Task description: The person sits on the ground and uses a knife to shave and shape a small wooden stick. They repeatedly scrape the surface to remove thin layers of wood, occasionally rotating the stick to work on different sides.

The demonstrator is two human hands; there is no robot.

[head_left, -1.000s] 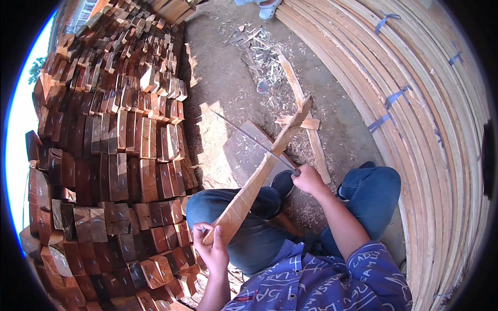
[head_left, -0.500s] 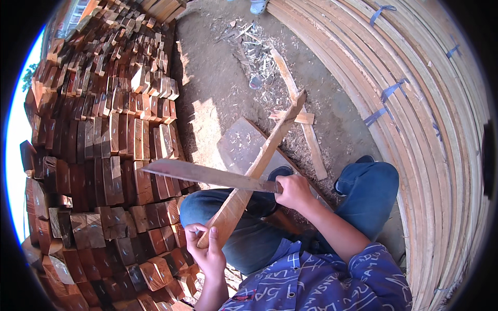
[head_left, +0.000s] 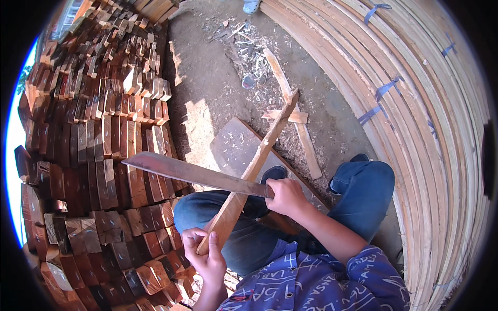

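My left hand (head_left: 206, 257) grips the near end of a long wooden strip (head_left: 254, 167), thumb on one side and fingers on the other. The strip slants away from me to the upper right, over a flat board (head_left: 237, 147) on the ground. Closed round the handle of a machete (head_left: 194, 173) is my right hand (head_left: 286, 197). Its broad blade points left and lies across the strip about midway, seemingly touching it. The handle is mostly hidden in my fist.
Stacked wood blocks (head_left: 106, 140) rise along the left. Long timber strips (head_left: 384, 83) tied with blue bands curve along the right. Beyond the board lie crossed wood pieces (head_left: 308, 150) and shavings (head_left: 251, 59). My bent legs (head_left: 363, 192) frame the work; a blue shoe (head_left: 251, 5) shows at the top.
The machete has slid a little left and toward me along the strip, its tip now farther left. My left hand keeps its hold, and the whole view has shifted slightly.
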